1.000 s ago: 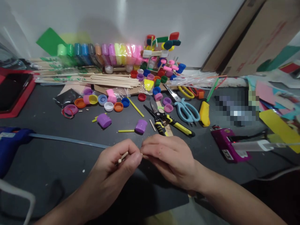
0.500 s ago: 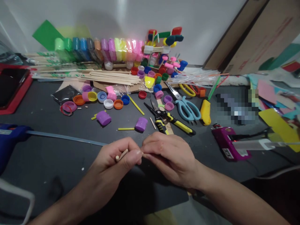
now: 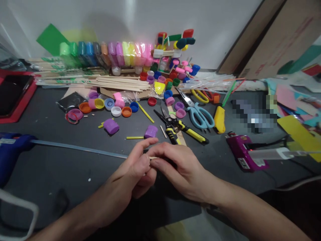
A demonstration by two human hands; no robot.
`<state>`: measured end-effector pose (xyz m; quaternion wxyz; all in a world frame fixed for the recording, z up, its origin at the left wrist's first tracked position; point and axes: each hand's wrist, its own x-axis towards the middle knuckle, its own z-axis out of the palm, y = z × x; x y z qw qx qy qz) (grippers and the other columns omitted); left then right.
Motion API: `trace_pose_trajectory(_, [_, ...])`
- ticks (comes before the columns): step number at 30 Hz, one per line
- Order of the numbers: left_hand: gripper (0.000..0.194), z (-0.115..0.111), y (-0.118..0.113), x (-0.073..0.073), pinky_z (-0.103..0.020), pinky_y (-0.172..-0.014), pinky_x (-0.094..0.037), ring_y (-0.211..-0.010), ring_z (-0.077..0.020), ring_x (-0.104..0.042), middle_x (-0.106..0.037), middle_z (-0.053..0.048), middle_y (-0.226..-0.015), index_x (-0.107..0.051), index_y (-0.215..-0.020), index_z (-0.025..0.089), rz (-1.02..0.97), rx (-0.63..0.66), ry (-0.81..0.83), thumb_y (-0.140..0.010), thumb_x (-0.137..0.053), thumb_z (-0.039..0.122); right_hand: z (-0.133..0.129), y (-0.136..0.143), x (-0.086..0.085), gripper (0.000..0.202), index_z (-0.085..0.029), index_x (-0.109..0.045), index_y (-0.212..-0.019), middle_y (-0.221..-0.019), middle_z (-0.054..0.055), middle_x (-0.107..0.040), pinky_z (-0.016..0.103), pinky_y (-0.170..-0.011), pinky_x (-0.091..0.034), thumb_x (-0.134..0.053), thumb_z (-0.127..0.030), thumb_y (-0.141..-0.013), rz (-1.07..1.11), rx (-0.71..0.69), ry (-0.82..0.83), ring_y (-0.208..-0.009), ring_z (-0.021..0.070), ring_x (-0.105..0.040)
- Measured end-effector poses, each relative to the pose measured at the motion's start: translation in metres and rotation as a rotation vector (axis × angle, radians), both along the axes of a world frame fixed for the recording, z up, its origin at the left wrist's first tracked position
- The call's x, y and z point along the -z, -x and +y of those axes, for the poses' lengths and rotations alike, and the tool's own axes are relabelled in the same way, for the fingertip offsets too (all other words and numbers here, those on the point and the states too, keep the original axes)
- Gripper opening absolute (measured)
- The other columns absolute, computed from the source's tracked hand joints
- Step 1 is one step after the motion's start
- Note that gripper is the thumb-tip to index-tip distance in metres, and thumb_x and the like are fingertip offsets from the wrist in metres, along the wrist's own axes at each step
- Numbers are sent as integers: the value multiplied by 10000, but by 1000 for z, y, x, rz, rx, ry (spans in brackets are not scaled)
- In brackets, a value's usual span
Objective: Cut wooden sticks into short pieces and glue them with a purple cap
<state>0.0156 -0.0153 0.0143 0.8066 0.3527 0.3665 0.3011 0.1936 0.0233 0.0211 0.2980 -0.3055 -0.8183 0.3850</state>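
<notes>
Above the dark table, my left hand [image 3: 137, 170] and my right hand [image 3: 178, 165] meet fingertip to fingertip. Between them shows a short piece of wooden stick [image 3: 152, 158], pinched by my right thumb and forefinger. My left hand is curled, its thumb against the stick's other end and its forefinger lifted. Whether more sticks lie inside the left palm is hidden. Just beyond the hands are a purple clay block [image 3: 150, 131] with a yellow stick [image 3: 134, 137] beside it, and black-and-yellow cutting pliers [image 3: 179, 125].
A blue glue gun [image 3: 12, 150] with a long clear glue stick [image 3: 80, 148] lies left. Blue-handled scissors [image 3: 200, 115], a yellow cutter [image 3: 220, 120] and a magenta power adapter [image 3: 242, 152] are at right. Bottle caps [image 3: 126, 111], wooden sticks [image 3: 120, 83] and coloured clay packs [image 3: 112, 53] fill the back.
My left hand has moved right and turned, its forefinger lifting. The sticks that poked out of its fist no longer show there. A stick piece now shows between both hands.
</notes>
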Motion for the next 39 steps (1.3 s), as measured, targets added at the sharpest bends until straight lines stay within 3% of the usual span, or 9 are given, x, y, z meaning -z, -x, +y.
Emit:
trace_pose_trajectory(9, [568,0,-4,0,-231,-495,-179,-535,-91,-225,-309,87,-628,-313,-1432,350,59,-42,24,-944,-375,634,1,-1,0,83,-152,-658,-883,-721,-19,-677,187,-613,-450,-604,-178,-941,35,-56,53,-622,78,-585])
trace_pose_trajectory(11, [483,1,-4,4,-223,-483,-189,-525,-84,-229,-319,85,-620,-462,-1306,303,24,-84,-16,-942,-413,615,1,-2,0,66,-162,-647,-865,-709,-30,-637,188,-576,-428,-614,-151,-920,88,53,56,-598,72,-548])
trace_pose_trajectory(13, [368,3,-4,8,-217,-462,-183,-505,-74,-216,-312,83,-589,-591,-1043,230,12,-123,-40,-939,-479,564,2,-4,0,62,-176,-641,-854,-714,-36,-603,189,-541,-401,-623,-145,-904,187,208,96,-589,69,-520])
trace_pose_trajectory(16, [357,5,-2,12,-215,-433,-145,-477,-63,-165,-257,89,-534,-571,-752,177,2,-172,-9,-921,-566,491,5,-7,0,57,-189,-633,-836,-655,-60,-534,188,-485,-343,-646,-162,-884,360,320,226,-537,59,-451])
trace_pose_trajectory(20, [293,4,3,15,-220,-443,-135,-488,-68,-162,-240,90,-534,-612,-807,191,1,-259,-28,-906,-608,467,8,-8,3,74,-193,-616,-838,-574,-89,-456,181,-418,-271,-658,-227,-890,486,290,481,-459,48,-363])
trace_pose_trajectory(25, [270,-1,10,15,-238,-480,-173,-520,-74,-233,-292,75,-564,-612,-818,204,96,-272,-133,-914,-604,456,10,-6,5,145,-174,-588,-829,-573,-63,-517,190,-439,-315,-674,-279,-881,445,182,663,-478,60,-434])
trace_pose_trajectory(30, [235,-1,10,14,-224,-467,-163,-497,-68,-191,-258,84,-543,-624,-841,208,-62,-242,-109,-946,-565,410,10,-4,5,205,-172,-574,-822,-588,-51,-525,192,-415,-293,-678,-339,-879,413,144,706,-477,62,-433])
trace_pose_trajectory(36, [301,0,10,14,-210,-456,-148,-497,-62,-205,-308,80,-548,-599,-791,184,-27,-235,-77,-904,-614,463,10,-3,8,197,-172,-567,-816,-587,-56,-518,193,-431,-306,-673,-324,-884,405,126,701,-486,59,-436])
trace_pose_trajectory(39, [318,2,9,13,-202,-447,-153,-473,-53,-206,-326,83,-526,-584,-762,178,-131,-224,-58,-887,-636,466,10,-3,9,193,-168,-564,-826,-588,-58,-514,179,-413,-281,-669,-317,-887,412,103,742,-482,55,-425])
